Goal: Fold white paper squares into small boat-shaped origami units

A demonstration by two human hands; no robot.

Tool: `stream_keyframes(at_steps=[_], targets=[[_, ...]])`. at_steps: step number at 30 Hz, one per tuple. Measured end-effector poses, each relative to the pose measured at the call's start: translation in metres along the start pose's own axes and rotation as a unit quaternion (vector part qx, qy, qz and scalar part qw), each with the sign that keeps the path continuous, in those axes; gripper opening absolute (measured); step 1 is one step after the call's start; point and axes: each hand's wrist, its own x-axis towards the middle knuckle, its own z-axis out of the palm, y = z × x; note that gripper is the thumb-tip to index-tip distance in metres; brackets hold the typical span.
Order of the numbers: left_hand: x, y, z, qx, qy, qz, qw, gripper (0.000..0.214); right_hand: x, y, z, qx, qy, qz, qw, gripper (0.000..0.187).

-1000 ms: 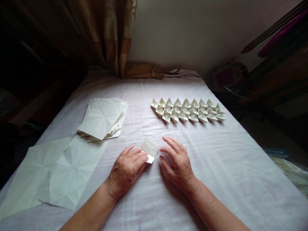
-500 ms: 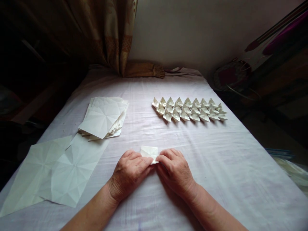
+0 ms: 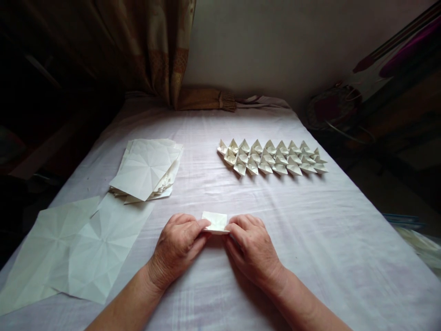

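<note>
A small folded white paper piece [image 3: 215, 221] lies on the white cloth near the front middle. My left hand [image 3: 177, 246] pinches its left end with curled fingers. My right hand [image 3: 253, 248] pinches its right end the same way. Both hands rest low on the cloth, close together. Farther back on the right, several finished folded paper boats [image 3: 272, 157] stand in tight rows.
A stack of creased square paper sheets [image 3: 148, 168] lies at the left middle. Two unfolded creased sheets [image 3: 76, 246] lie flat at the front left. A curtain [image 3: 155, 50] hangs at the back, with dark furniture on both sides of the cloth-covered surface [image 3: 327, 239].
One second ago both hands lay open beside the piece. They closed on its two ends, and the piece now lies flatter and slightly nearer to me.
</note>
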Motion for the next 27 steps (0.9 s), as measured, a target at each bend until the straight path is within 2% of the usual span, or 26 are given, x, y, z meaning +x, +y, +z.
stream_keyframes(at_steps=[8,18,24,27], targets=[[-0.003,0.002,0.01,0.021,0.0,-0.042,0.999,0.024,0.003,-0.004,0.003,0.019,0.018,0.036,0.999,0.008],[0.0,0.006,0.016,0.088,0.001,-0.06,0.994,0.032,0.001,-0.004,0.011,0.026,0.063,0.073,0.995,0.014],[0.001,0.008,0.017,0.113,-0.014,-0.069,0.991,0.032,0.001,-0.006,0.013,0.017,0.065,0.093,0.993,0.005],[0.001,0.008,0.018,0.125,-0.015,-0.071,0.989,0.032,0.001,-0.006,0.014,0.006,0.085,0.087,0.993,0.022]])
